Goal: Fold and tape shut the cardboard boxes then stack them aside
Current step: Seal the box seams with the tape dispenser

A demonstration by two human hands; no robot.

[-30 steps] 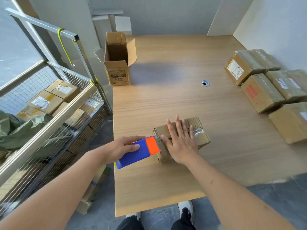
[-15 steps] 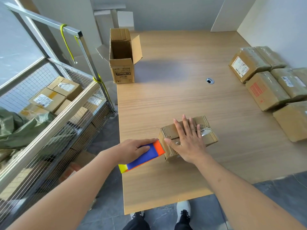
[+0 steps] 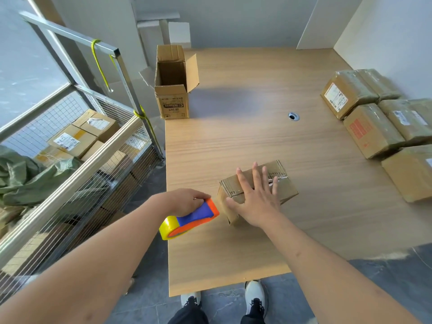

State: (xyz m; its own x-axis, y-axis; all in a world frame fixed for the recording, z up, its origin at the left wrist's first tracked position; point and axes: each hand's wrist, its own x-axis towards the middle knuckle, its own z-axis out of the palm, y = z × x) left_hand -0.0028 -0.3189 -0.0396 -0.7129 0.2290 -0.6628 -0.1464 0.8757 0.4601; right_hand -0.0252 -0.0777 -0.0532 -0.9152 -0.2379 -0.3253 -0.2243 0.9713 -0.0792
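Head view: box (image 3: 286,191) under right fingers (image 3: 256,177)

No text is legible at this resolution. The open box (image 3: 174,90) at the far left of the table (image 3: 233,141) carries dark printing on its near face, seemingly upside down and too small to read. White shipping labels on the taped parcels (image 3: 364,113) at the right and the boxes in the wire cage (image 3: 74,139) at the left are blurred, as is an orange printed panel on one right-hand parcel.

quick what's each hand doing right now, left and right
Left hand: grips the tape dispenser beside the small cardboard box.
Right hand: open, fingers spread flat, pressing down on top of the box.
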